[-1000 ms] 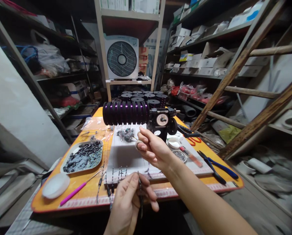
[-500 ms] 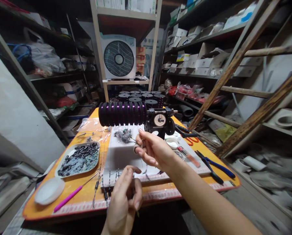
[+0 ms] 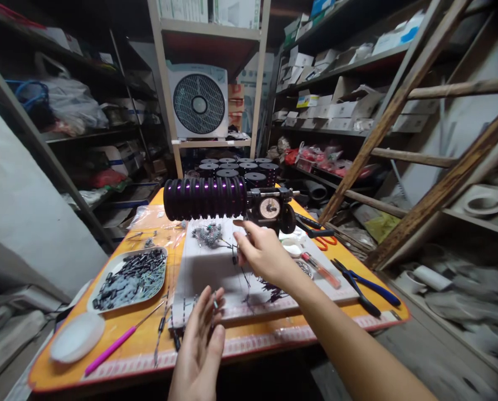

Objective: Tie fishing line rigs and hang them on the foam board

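My left hand (image 3: 201,348) hovers at the front edge of the white board (image 3: 207,273), fingers stretched and thumb apart. A tiny pale teal piece shows by its fingertips; I cannot tell if it is held. My right hand (image 3: 268,253) is over the board with fingers curled and index finger pointing left. Beside its fingertips hangs a thin dark line with a small black piece (image 3: 234,258); the grip itself is hidden. Left of it lies a tangled pile of small grey wire-like parts (image 3: 207,236). Behind stands a row of black-and-purple spools (image 3: 205,199) on a dial-faced device (image 3: 269,208).
On the orange table (image 3: 142,317) are a tray of small black and pale parts (image 3: 127,278), a white lid (image 3: 77,337), a pink-handled hook tool (image 3: 111,350), pliers (image 3: 360,287) and orange-handled scissors (image 3: 326,242). More spools (image 3: 255,177) stand behind. A wooden ladder (image 3: 382,133) leans at right.
My left hand has opened from a curled grip and shifted slightly left and down. My right hand has turned palm down, its fingers curled toward the board. The view has shifted slightly.
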